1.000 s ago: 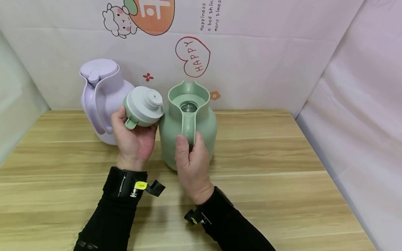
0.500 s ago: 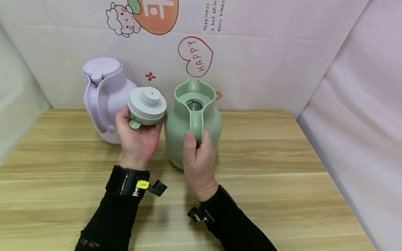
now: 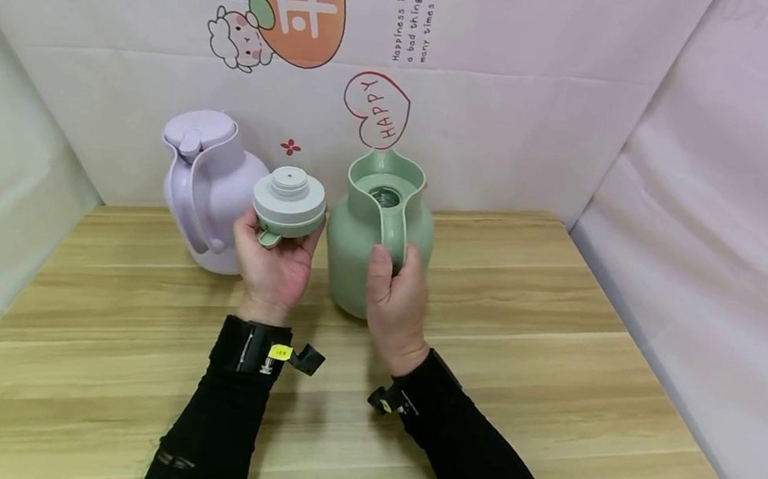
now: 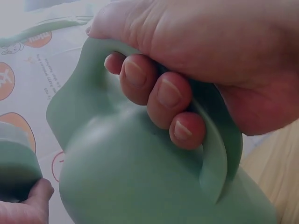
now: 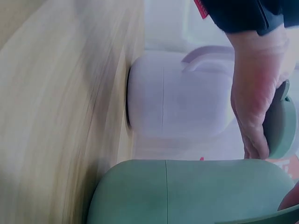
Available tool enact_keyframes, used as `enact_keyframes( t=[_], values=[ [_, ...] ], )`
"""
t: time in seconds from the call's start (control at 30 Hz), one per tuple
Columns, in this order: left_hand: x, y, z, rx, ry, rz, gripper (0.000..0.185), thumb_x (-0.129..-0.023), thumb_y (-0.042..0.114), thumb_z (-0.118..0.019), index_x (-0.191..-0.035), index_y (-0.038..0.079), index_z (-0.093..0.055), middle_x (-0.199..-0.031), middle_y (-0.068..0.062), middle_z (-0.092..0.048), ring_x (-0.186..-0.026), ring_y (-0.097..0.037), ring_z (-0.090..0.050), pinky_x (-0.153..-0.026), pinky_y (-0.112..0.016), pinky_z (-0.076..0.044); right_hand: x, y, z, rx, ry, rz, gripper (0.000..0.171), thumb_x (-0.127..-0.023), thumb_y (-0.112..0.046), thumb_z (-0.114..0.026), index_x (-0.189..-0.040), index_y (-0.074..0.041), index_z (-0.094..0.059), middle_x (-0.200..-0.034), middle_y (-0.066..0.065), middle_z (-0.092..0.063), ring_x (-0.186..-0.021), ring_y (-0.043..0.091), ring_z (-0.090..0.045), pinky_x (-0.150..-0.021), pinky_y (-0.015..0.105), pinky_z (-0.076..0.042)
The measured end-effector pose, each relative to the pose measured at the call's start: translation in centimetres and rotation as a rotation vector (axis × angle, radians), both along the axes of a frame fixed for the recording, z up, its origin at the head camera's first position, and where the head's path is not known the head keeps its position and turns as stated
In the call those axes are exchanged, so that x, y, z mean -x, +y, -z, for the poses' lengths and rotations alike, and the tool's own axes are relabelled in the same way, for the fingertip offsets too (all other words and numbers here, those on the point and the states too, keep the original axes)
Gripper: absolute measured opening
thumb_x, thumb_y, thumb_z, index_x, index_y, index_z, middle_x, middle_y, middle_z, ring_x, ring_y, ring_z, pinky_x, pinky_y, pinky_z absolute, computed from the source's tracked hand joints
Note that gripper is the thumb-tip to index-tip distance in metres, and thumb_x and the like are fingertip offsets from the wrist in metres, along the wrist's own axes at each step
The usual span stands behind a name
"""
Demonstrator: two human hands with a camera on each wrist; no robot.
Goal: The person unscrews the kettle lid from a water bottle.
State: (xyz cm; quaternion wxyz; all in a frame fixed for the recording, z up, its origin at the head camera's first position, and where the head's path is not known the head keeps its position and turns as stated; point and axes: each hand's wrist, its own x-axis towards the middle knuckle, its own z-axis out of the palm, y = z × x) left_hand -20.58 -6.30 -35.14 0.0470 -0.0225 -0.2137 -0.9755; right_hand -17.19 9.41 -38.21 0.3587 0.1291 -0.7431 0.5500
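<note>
A pale green jug [image 3: 353, 260] stands open-topped on the wooden table [image 3: 556, 354]. My right hand [image 3: 396, 288] grips its handle [image 3: 393, 233], fingers curled through the loop. In the left wrist view, those fingers [image 4: 159, 93] wrap the handle against the jug's body [image 4: 140, 177]. My left hand [image 3: 275, 259] holds the jug's green-and-white lid [image 3: 289, 199] just left of the jug, with its plug side up. The right wrist view shows the left hand [image 5: 254, 98] cupping the lid [image 5: 280, 126] above the green jug [image 5: 187, 191].
A lilac jug [image 3: 202, 179] with its lid on stands behind my left hand, near the back wall; it also appears in the right wrist view [image 5: 177, 98]. White sheets with cartoon stickers enclose the table at the back and both sides.
The green jug has shifted slightly right with my right hand still on its handle. My left hand has levelled the lid, so its plug side points more upward.
</note>
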Motion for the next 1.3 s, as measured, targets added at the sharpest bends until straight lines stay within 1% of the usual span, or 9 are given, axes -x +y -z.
enact_keyframes(
  t=[0.1, 0.2, 0.37, 0.63, 0.83, 0.97, 1.1, 1.2, 1.3],
  values=[
    [0.1, 0.2, 0.3, 0.044, -0.024, -0.002, 0.055, -0.109, 0.044, -0.029, -0.152, 0.014, -0.047, -0.144, -0.015, -0.052, -0.118, -0.024, -0.068, -0.106, -0.034, -0.053, 0.4, 0.3, 0.1, 0.006, 0.008, 0.012, 0.059, -0.107, -0.052, -0.042, -0.105, 0.005, -0.055, -0.079, 0.010, -0.050, -0.075, 0.027, -0.055, -0.067, 0.040, -0.049],
    [0.2, 0.4, 0.6, 0.038, -0.040, 0.009, 0.054, -0.110, 0.042, -0.029, -0.151, 0.012, -0.048, -0.140, -0.016, -0.054, -0.113, -0.022, -0.070, -0.100, -0.032, -0.056, 0.7, 0.6, 0.2, 0.008, 0.014, 0.030, 0.061, -0.107, -0.054, -0.042, -0.105, 0.005, -0.056, -0.080, 0.012, -0.054, -0.076, 0.029, -0.056, -0.069, 0.042, -0.050],
    [0.4, 0.6, 1.2, 0.044, -0.050, 0.016, 0.053, -0.111, 0.039, -0.029, -0.149, 0.008, -0.049, -0.135, -0.016, -0.057, -0.109, -0.022, -0.073, -0.096, -0.032, -0.057, 1.1, 1.0, 0.3, 0.005, 0.006, 0.061, 0.059, -0.107, -0.053, -0.042, -0.107, 0.005, -0.055, -0.083, 0.014, -0.056, -0.077, 0.030, -0.057, -0.070, 0.045, -0.051],
    [0.9, 0.8, 2.1, 0.139, -0.091, -0.016, 0.050, -0.111, 0.038, -0.030, -0.144, 0.007, -0.051, -0.128, -0.013, -0.062, -0.105, -0.017, -0.074, -0.093, -0.028, -0.059, 1.6, 1.6, 0.3, -0.005, 0.009, 0.075, 0.062, -0.107, -0.056, -0.040, -0.110, 0.005, -0.055, -0.089, 0.017, -0.060, -0.082, 0.030, -0.061, -0.072, 0.046, -0.053],
    [1.0, 1.2, 2.5, 0.206, -0.094, 0.001, 0.048, -0.112, 0.037, -0.030, -0.144, 0.007, -0.051, -0.127, -0.013, -0.062, -0.104, -0.017, -0.074, -0.094, -0.028, -0.058, 2.0, 2.2, 0.2, 0.006, 0.000, 0.095, 0.063, -0.106, -0.055, -0.041, -0.111, 0.005, -0.056, -0.091, 0.018, -0.062, -0.083, 0.031, -0.061, -0.072, 0.046, -0.052],
    [1.1, 1.3, 2.8, 0.213, -0.105, 0.021, 0.048, -0.112, 0.035, -0.030, -0.145, 0.007, -0.050, -0.129, -0.014, -0.062, -0.106, -0.019, -0.073, -0.095, -0.028, -0.058, 2.3, 2.6, 0.2, 0.011, -0.007, 0.112, 0.062, -0.106, -0.055, -0.042, -0.110, 0.006, -0.056, -0.091, 0.017, -0.061, -0.082, 0.030, -0.060, -0.071, 0.043, -0.051],
    [1.2, 1.2, 3.0, 0.228, -0.110, 0.042, 0.048, -0.111, 0.033, -0.030, -0.146, 0.006, -0.049, -0.131, -0.016, -0.060, -0.109, -0.020, -0.073, -0.095, -0.028, -0.057, 2.5, 2.9, 0.1, 0.004, -0.001, 0.119, 0.062, -0.106, -0.055, -0.041, -0.107, 0.006, -0.054, -0.085, 0.015, -0.057, -0.077, 0.029, -0.058, -0.067, 0.041, -0.049],
    [1.3, 1.2, 3.2, 0.239, -0.080, 0.073, 0.050, -0.110, 0.030, -0.028, -0.150, 0.005, -0.046, -0.137, -0.017, -0.057, -0.114, -0.021, -0.071, -0.098, -0.029, -0.056, 2.7, 3.2, 0.1, 0.004, 0.003, 0.117, 0.058, -0.106, -0.052, -0.041, -0.104, 0.005, -0.053, -0.081, 0.012, -0.054, -0.073, 0.028, -0.056, -0.064, 0.040, -0.047],
    [1.3, 1.1, 3.5, 0.242, -0.028, 0.114, 0.052, -0.109, 0.027, -0.024, -0.154, 0.007, -0.041, -0.145, -0.018, -0.052, -0.121, -0.023, -0.067, -0.102, -0.029, -0.054, 2.9, 3.3, 0.1, 0.001, -0.002, 0.117, 0.055, -0.106, -0.049, -0.041, -0.102, 0.004, -0.052, -0.080, 0.011, -0.053, -0.072, 0.028, -0.055, -0.064, 0.040, -0.047]
  ],
)
